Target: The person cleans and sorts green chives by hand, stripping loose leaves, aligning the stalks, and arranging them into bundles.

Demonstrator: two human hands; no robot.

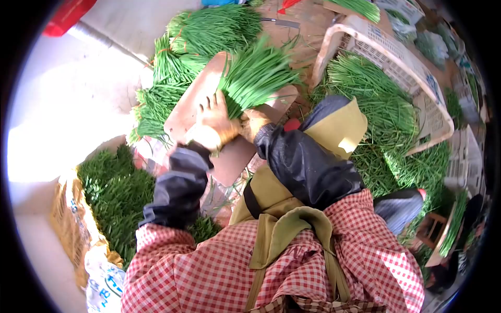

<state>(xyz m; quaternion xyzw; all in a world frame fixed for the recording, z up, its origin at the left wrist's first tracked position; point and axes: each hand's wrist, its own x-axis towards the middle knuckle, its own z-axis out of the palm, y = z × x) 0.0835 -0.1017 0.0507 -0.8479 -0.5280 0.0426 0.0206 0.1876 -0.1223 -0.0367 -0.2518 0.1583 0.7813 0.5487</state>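
Note:
A loose bunch of long green stalks lies across a pinkish board in front of me. My left hand rests against the near left side of the bunch with its fingers spread. Close beside it, my right hand is at the lower end of the bunch, its fingers closed round the stalk ends and partly hidden. Tied bundles of the same greens are stacked behind and to the left of the board.
On the right, a white plastic crate lies tipped, with piled greens before it. A yellow sack beside a heap of darker greens is at the left. A knife-like tool lies beyond the board.

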